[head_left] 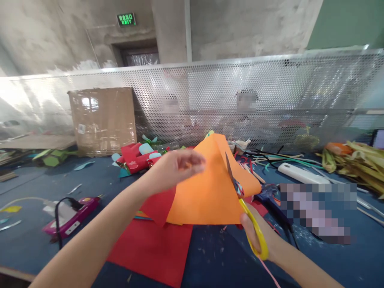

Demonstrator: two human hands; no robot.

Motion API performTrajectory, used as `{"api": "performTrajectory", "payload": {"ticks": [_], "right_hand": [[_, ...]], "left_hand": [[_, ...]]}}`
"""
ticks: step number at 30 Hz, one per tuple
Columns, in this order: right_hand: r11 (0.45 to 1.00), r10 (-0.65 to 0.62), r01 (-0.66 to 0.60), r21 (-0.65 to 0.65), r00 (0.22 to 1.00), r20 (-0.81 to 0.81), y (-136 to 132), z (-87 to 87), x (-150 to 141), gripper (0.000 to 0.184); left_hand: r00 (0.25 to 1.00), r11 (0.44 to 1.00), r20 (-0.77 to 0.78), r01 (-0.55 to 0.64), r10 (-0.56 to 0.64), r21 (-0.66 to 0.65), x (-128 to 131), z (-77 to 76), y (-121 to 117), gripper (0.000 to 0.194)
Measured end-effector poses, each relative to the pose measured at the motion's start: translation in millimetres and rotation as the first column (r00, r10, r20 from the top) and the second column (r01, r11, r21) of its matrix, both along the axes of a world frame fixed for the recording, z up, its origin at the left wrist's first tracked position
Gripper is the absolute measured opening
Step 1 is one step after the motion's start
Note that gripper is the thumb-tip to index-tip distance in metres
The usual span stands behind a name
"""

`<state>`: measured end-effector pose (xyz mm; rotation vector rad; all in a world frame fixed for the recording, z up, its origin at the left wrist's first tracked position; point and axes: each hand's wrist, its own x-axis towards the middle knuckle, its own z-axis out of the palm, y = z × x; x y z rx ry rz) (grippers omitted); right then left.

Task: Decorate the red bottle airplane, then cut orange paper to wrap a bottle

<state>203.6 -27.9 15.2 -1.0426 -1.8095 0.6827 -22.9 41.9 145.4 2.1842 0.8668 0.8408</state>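
My left hand (175, 166) pinches the upper left part of a large orange paper sheet (207, 188) and holds it up off the blue table (36, 232). My right hand (255, 234) grips yellow-handled scissors (243, 200); the dark blades point up and lie against the sheet's right side. A red sheet (153, 248) lies flat under the orange one, with another red piece (159, 208) hanging beside it.
A pink glue gun (70, 216) with a black cord lies at left. A cardboard box (103, 120) leans on the perforated metal screen (270, 92). Red and teal scraps (136, 156), a white tool (300, 174), strips and yellow-green leaves (357, 164) lie at the back and right.
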Motion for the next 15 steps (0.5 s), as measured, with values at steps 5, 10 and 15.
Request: {"api": "performTrajectory", "payload": {"ticks": [5,10,15], "right_hand": [[0.993,0.116,-0.117,0.016,0.992,0.051,-3,12.3,-2,0.057],[0.994,0.083,-0.081,-0.067,0.996,0.037,-5,26.8,-2,0.06],[0.979,0.038,-0.024,-0.201,0.997,0.064,-4,22.3,3,0.057]], "left_hand": [[0.991,0.986,0.059,-0.127,0.121,0.105,19,7.1,61,0.049],[0.99,0.948,0.097,0.13,-0.106,-0.289,17,0.7,79,0.036],[0.977,0.902,0.133,0.205,-0.166,-0.38,6,-15.3,90,0.035]]}}
